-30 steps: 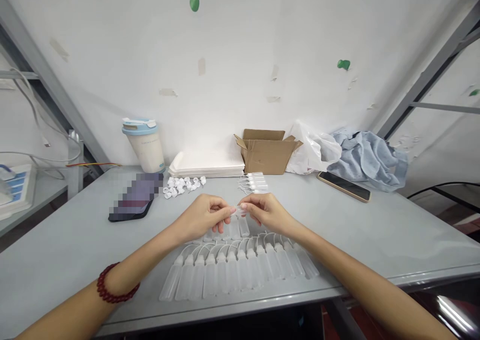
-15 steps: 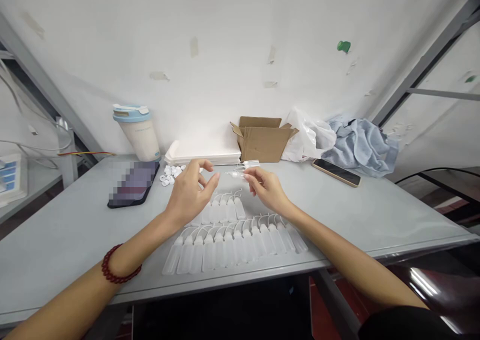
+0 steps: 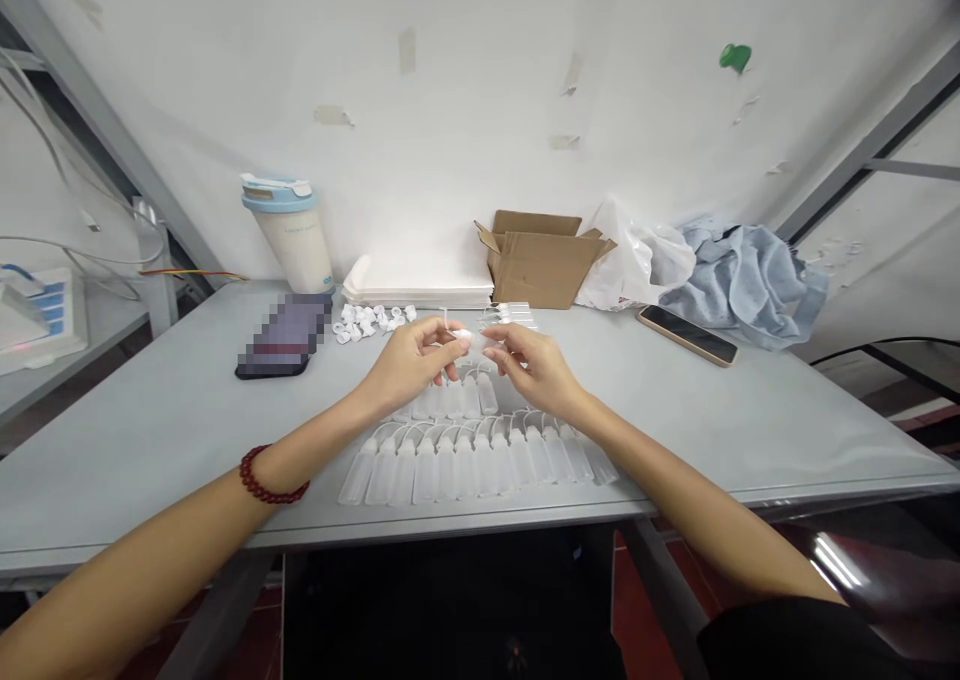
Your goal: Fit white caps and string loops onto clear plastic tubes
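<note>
Through the head view I have both hands meeting above the worktop (image 3: 780, 440). My left hand (image 3: 416, 360) pinches a white cap (image 3: 464, 337) between thumb and forefinger, a thin spout standing up beside the fingers. My right hand (image 3: 544, 365) appears to grip a small translucent bottle (image 3: 478, 344) with its fingertips, though the fingers hide much of it; I can't tell how far the cap sits on the neck. Just below them is a shorter row of bottles (image 3: 457, 398), and nearer the front edge a longer row of capped bottles (image 3: 463, 468). Loose caps (image 3: 367, 322) lie beyond my left hand.

To handle this well, I'd line the bottle up with the cap, hold the body lightly, since thin plastic probably squashes, and turn evenly without tilting. I'd also carry both wrists high enough to avoid brushing the laid-out rows.
</note>
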Motion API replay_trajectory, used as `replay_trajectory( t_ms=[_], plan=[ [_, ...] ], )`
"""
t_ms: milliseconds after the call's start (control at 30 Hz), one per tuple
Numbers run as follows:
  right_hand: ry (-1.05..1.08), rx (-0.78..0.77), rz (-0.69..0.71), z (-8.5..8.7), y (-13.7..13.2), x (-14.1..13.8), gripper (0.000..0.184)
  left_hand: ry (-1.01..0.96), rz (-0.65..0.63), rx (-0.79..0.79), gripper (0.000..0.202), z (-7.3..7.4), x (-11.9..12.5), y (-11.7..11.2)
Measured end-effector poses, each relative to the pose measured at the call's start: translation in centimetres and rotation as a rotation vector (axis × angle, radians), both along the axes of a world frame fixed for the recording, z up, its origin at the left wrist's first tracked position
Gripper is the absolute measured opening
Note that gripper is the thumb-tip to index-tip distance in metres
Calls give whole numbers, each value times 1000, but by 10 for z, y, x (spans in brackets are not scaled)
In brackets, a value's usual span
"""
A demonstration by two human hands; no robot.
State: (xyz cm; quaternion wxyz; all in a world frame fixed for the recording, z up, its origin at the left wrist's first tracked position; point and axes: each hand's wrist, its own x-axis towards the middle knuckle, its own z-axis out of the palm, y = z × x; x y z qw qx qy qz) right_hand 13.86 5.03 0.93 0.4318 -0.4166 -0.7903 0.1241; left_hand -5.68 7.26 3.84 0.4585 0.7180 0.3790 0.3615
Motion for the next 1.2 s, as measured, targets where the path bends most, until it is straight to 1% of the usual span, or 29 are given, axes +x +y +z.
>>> replay_trajectory(
  t_ms=[100,267,400,533,667,700,767,833,900,933,1000,1033,1100,1200],
  plan=[
    [-41,33,-13,1,2,3,21,-25,14,5,27,-3,-1,2],
    [-101,97,3,-1,4,5,22,33,-2,-19,21,0,0,-2],
    [-105,141,-23,-2,5,6,19,-35,39,-12,21,1,1,-2],
    [-56,135,-65,0,5,8,17,-145,122,-17,25,0,-1,3],
    [-38,112,-106,-1,6,8,17,-170,93,-108,28,-1,-1,5],
    [-43,110,-108,-2,6,8,17,-184,87,-116,29,0,-1,4],
    [-50,102,-101,-3,7,8,18,-215,94,-82,29,1,-1,1],
    [-48,92,-89,-3,7,8,18,-192,106,-12,26,1,-1,0],
    [-43,86,-76,-2,6,7,19,-104,94,27,34,1,-1,0],
    [-43,89,-67,-2,5,7,19,-47,76,25,36,0,-1,1],
    [-49,105,-44,-1,5,6,20,49,25,0,31,-3,-1,2],
    [-53,114,-31,-1,5,6,21,79,-1,-9,32,-5,0,2],
    [-62,133,-7,-1,5,7,22,95,-39,-19,38,-6,1,2],
    [-79,131,37,0,4,8,23,58,-52,-61,36,-6,1,-1]
  ],
)
